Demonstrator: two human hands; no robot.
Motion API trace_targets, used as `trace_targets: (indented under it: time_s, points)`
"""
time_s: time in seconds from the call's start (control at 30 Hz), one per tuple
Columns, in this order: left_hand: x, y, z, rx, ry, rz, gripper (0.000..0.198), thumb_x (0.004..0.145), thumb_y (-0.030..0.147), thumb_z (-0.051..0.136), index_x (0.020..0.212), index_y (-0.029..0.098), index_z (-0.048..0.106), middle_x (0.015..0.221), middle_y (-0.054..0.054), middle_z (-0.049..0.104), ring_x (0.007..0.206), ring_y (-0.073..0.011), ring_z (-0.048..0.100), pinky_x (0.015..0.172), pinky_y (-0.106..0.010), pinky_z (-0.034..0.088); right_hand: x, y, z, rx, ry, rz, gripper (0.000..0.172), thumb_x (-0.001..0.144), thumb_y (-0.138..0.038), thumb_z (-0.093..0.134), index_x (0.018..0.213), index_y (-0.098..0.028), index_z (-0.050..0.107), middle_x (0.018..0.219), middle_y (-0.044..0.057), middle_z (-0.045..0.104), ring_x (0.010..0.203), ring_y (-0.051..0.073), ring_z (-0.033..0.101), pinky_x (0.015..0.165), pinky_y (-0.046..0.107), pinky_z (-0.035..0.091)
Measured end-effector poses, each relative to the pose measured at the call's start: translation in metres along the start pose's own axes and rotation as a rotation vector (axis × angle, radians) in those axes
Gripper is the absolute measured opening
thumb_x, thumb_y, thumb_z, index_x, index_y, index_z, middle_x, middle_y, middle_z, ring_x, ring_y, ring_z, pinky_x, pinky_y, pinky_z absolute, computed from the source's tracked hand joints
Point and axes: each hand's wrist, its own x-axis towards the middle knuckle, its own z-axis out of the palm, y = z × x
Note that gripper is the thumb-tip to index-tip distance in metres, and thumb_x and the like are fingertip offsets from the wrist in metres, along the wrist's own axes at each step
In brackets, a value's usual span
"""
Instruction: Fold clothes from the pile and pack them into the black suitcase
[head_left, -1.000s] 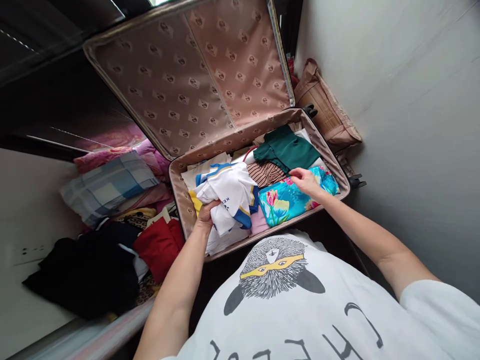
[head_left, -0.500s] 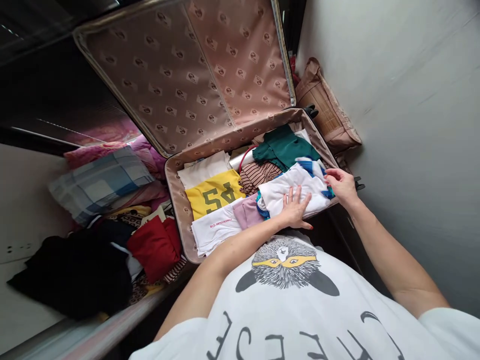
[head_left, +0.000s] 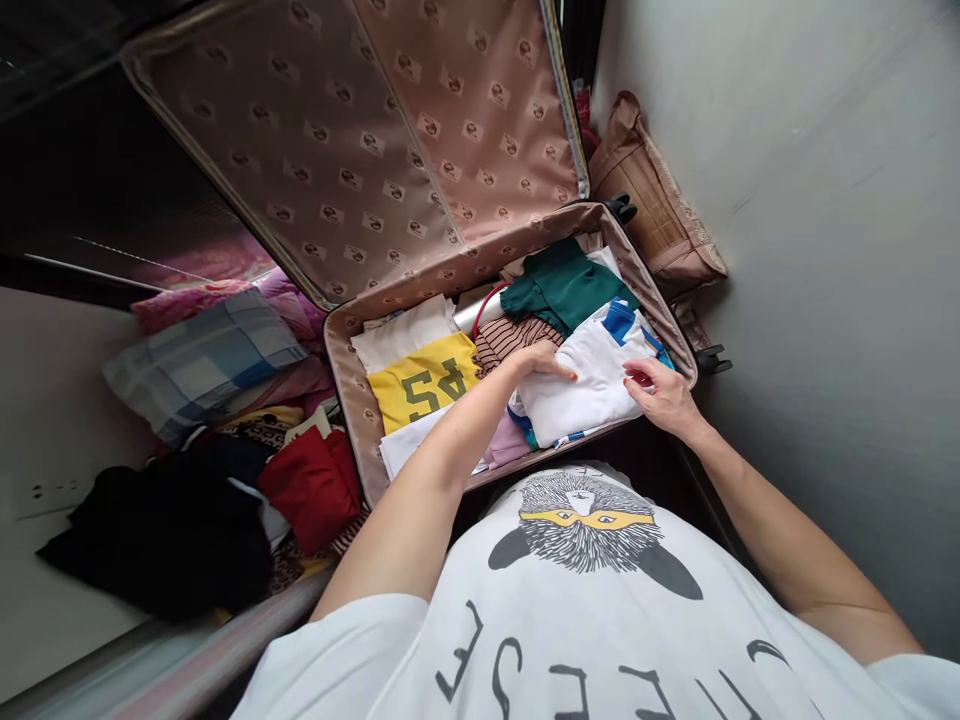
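Observation:
An open suitcase (head_left: 346, 380) with a patterned tan lining holds folded clothes. A white garment with blue trim (head_left: 592, 385) lies at its right side. My left hand (head_left: 541, 360) rests on that garment's left edge, fingers flat. My right hand (head_left: 660, 392) touches its right edge, fingers bent on the cloth. A yellow shirt with the number 45 (head_left: 424, 380) lies to the left, a dark green garment (head_left: 566, 288) behind, a brown striped one (head_left: 506, 338) between them.
The suitcase lid (head_left: 390, 140) stands open at the back. A tan bag (head_left: 660, 215) leans on the wall at right. Left of the case lie a plaid pillow (head_left: 199, 360), a red cloth (head_left: 311, 485) and a black garment (head_left: 161, 535).
The white garment went from the suitcase's left side to its right, covering the turquoise floral cloth. My left hand has slid from its front to its left edge; my right hand moved nearer.

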Motion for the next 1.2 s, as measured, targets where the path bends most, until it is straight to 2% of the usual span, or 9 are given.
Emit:
trace_targets:
  time_s: [0.13,0.27,0.37,0.53,0.67,0.83,1.0,1.1,1.2]
  points:
    - [-0.010,0.016,0.005,0.024,-0.070,0.166,0.056,0.069,0.035,0.089,0.119,0.017,0.071,0.111,-0.006,0.077,0.099,-0.0250,0.072,0.084,-0.028,0.053,-0.003,0.010,-0.002,-0.020,0.029,-0.019,0.019,0.092,-0.029,0.057,0.105,-0.020,0.067,0.095,0.008,0.071,0.080,0.021,0.070,0.072,0.034,0.060]
    - [-0.036,0.031,0.042,0.310,0.201,0.307,0.038,0.078,0.021,0.076,0.115,0.014,0.070,0.115,-0.012,0.074,0.107,-0.0295,0.069,0.091,-0.033,0.052,-0.012,0.019,0.001,-0.142,0.054,-0.092,0.022,0.095,-0.026,0.053,0.111,-0.020,0.067,0.095,0.009,0.069,0.081,0.022,0.069,0.078,0.037,0.060]
    - [-0.056,0.040,0.081,0.522,0.414,0.314,0.028,0.094,0.014,0.055,0.118,0.009,0.066,0.117,-0.021,0.070,0.108,-0.0316,0.067,0.093,-0.041,0.050,-0.010,0.017,0.001,-0.299,0.021,-0.232,0.035,0.095,-0.022,0.053,0.127,-0.018,0.063,0.115,0.015,0.068,0.106,0.028,0.067,0.094,0.043,0.056]
    - [-0.067,0.046,0.116,0.683,0.517,0.333,0.037,0.102,0.010,0.034,0.124,0.003,0.063,0.119,-0.026,0.067,0.107,-0.0320,0.065,0.090,-0.043,0.049,0.023,0.007,-0.003,-0.590,-0.227,-0.572,0.074,0.083,-0.007,0.055,0.156,-0.021,0.044,0.161,0.017,0.044,0.147,0.034,0.041,0.116,0.052,0.034]
    - [-0.072,0.041,0.118,0.724,0.568,0.367,0.037,0.103,0.012,0.036,0.129,0.004,0.062,0.135,-0.028,0.061,0.118,-0.0321,0.062,0.095,-0.043,0.049,0.062,0.018,0.000,-0.650,-0.502,-0.721,0.063,0.081,-0.004,0.055,0.142,-0.020,0.058,0.148,0.016,0.059,0.142,0.031,0.046,0.116,0.051,0.027]
    - [-0.089,0.031,0.118,0.651,0.498,0.423,0.037,0.103,0.012,0.037,0.130,0.009,0.060,0.144,-0.023,0.056,0.119,-0.0293,0.061,0.098,-0.041,0.050,0.080,0.029,0.003,-0.675,-0.695,-0.727,0.027,0.087,-0.007,0.051,0.105,-0.016,0.069,0.094,0.011,0.070,0.096,0.024,0.060,0.108,0.046,0.031]
    - [-0.087,0.018,0.095,0.402,0.464,0.224,0.066,0.089,0.013,0.059,0.153,0.018,0.041,0.154,-0.020,0.047,0.127,-0.0309,0.055,0.107,-0.044,0.045,0.077,0.013,0.007,-0.791,-0.785,-0.563,0.031,0.089,-0.008,0.047,0.111,-0.014,0.067,0.101,0.015,0.067,0.096,0.026,0.057,0.095,0.042,0.035]
    - [-0.078,0.010,0.076,0.321,0.355,0.066,0.074,0.077,0.035,0.078,0.142,0.012,0.051,0.146,-0.027,0.052,0.130,-0.0422,0.050,0.104,-0.053,0.044,0.085,0.007,0.011,-0.839,-0.843,-0.448,0.024,0.084,-0.018,0.060,0.106,-0.015,0.070,0.115,0.020,0.064,0.106,0.032,0.057,0.092,0.043,0.035]
    - [-0.073,0.004,0.066,0.347,0.234,0.092,0.066,0.076,0.047,0.078,0.130,0.013,0.060,0.133,-0.024,0.061,0.123,-0.0431,0.052,0.101,-0.055,0.044,0.100,0.008,0.013,-0.826,-0.931,-0.383,0.040,0.072,-0.023,0.071,0.112,-0.017,0.070,0.123,0.020,0.063,0.113,0.036,0.056,0.092,0.043,0.037]
